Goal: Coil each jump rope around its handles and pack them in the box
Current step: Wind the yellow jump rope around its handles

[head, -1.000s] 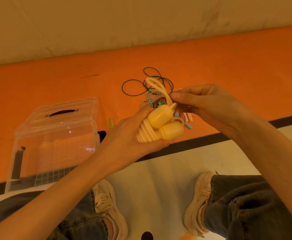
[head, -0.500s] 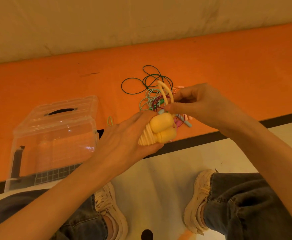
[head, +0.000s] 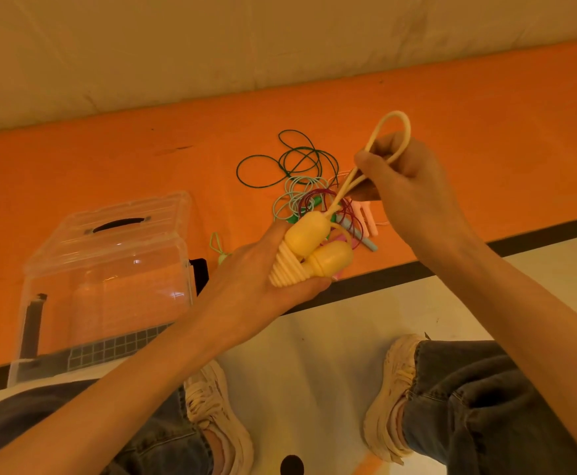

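My left hand (head: 246,289) grips the two yellow jump rope handles (head: 317,245) side by side, with cream rope coiled tightly round their lower part. My right hand (head: 407,186) pinches the last loop of that cream rope (head: 391,132) and holds it up to the right, so the loop stands above my fingers and the strands run taut down to the handles. A tangle of other jump ropes (head: 300,176) in dark green, pale green and dark red lies on the orange mat behind the handles. The clear plastic box (head: 108,279) stands at the left, lid shut.
Pink handles (head: 362,214) and a teal handle (head: 362,236) lie under the tangle. A small green loop (head: 216,241) lies between box and hand. The orange mat (head: 485,132) ends at a black strip; my shoes and knees are on the pale floor below.
My right hand has pulled the cream rope loop up and to the right, away from the handles. My left hand has kept hold of the handles in about the same place.
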{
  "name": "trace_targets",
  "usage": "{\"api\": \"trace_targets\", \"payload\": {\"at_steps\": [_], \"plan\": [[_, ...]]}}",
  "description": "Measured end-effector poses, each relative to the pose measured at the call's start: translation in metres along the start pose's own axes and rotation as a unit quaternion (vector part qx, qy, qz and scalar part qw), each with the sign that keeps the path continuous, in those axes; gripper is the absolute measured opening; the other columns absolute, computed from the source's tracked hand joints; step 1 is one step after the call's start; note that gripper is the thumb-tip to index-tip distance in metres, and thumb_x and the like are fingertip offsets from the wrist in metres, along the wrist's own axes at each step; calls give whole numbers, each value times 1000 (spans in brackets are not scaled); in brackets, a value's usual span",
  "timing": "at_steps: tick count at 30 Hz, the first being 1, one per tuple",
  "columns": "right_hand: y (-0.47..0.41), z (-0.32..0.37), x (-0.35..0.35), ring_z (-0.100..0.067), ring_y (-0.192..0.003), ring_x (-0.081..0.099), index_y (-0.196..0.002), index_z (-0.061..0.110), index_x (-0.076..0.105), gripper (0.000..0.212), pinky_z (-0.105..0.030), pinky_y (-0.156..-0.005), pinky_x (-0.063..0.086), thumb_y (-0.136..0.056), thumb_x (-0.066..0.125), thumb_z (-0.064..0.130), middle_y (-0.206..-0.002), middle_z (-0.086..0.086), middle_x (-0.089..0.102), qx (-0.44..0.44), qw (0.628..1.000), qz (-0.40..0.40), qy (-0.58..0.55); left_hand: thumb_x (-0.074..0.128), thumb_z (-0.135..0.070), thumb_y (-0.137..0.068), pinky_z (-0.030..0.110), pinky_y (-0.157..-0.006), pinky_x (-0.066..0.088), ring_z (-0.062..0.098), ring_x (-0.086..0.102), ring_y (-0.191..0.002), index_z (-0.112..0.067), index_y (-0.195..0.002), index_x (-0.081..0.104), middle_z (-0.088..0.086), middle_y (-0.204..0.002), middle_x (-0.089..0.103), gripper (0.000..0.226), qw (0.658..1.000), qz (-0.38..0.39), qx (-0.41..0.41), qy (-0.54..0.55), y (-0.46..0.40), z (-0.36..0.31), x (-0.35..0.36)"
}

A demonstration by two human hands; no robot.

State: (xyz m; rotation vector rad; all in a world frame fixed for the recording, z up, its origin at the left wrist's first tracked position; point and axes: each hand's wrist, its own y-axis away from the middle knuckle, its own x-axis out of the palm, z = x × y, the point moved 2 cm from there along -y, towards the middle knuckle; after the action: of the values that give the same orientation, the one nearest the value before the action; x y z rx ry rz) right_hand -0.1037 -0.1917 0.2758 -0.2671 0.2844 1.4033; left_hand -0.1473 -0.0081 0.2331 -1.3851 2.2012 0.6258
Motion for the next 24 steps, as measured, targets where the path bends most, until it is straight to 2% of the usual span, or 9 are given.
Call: {"api": "trace_targets", "payload": {"at_steps": [4, 7, 9, 11, 14, 16, 19, 21, 24], "plan": [[-2, -1, -7, -16, -71, 70, -99, 0, 55, 13, -22, -62, 56, -98, 50, 11, -80, -11, 67, 24, 996, -49, -69, 71, -65, -69, 16, -61, 43, -1, 58, -82, -35, -108, 51, -15, -91, 62, 53, 998, 10, -10, 61, -4, -2, -1], [-3, 1, -13, -11, -69, 70, -93, 3, 56, 11, -19, -60, 54, -97, 50, 10, -77, -5, 66, 24, 992, -76, -100, 65, -71, -63, 36, -78, 52, 4, 61, -87, -35, -112, 54, -13, -99, 65, 62, 996, 14, -16, 83, -5, -2, -1], [-3, 1, -13, -11, -69, 70, -88, 5, 55, 10, -19, -60, 54, -96, 51, 10, -76, -4, 66, 19, 991, -78, -111, 70, -66, -63, 40, -78, 54, 5, 63, -88, -37, -114, 55, -14, -101, 65, 61, 992, 21, -24, 120, -6, -3, -1], [-3, 1, -10, -13, -70, 71, -88, 4, 57, 10, -19, -61, 55, -95, 54, 10, -77, -5, 68, 23, 992, -49, -112, 77, -57, -70, 28, -75, 53, 0, 62, -87, -37, -116, 55, -19, -102, 65, 55, 988, 14, -27, 154, -4, -2, 0], [-2, -1, -3, -19, -79, 72, -91, 4, 62, 11, -22, -68, 57, -91, 60, 15, -83, -7, 71, 55, 989, 18, -139, 73, -48, -71, 12, -70, 45, -4, 61, -88, -31, -115, 56, -19, -99, 65, 50, 986, -18, -33, 160, -1, 1, 3], [-3, -5, 0, -19, -90, 71, -107, 5, 64, 35, -23, -71, 57, -81, 68, 27, -98, -8, 72, 104, 979, 70, -161, 73, -47, -69, 12, -68, 46, -3, 61, -85, -27, -112, 56, -14, -96, 65, 51, 984, -29, -48, 167, 0, 1, 5], [1, -16, 6, -17, -97, 69, -122, 10, 58, 65, -23, -71, 57, -65, 74, 37, -111, -9, 69, 188, 958, 148, -158, 79, -30, -73, 7, -52, 40, -8, 56, -61, -21, -110, 54, -13, -80, 60, 45, 975, -41, -80, 204, -3, 5, 7], [10, -25, 13, -19, -98, 69, -122, 10, 57, 66, -28, -77, 59, -63, 75, 34, -110, -10, 70, 228, 946, 185, -139, 78, -19, -78, 10, -46, 40, -4, 52, -53, -20, -111, 51, -7, -79, 58, 43, 970, -41, -101, 219, -5, 9, 7], [25, -40, 28, -17, -94, 70, -116, 9, 61, 54, -28, -81, 57, -68, 76, 30, -105, -8, 72, 246, 935, 219, -129, 74, -6, -79, 8, -52, 42, -8, 53, -63, -17, -114, 49, -2, -90, 59, 45, 967, -47, -117, 221, -9, 19, 10]]}}
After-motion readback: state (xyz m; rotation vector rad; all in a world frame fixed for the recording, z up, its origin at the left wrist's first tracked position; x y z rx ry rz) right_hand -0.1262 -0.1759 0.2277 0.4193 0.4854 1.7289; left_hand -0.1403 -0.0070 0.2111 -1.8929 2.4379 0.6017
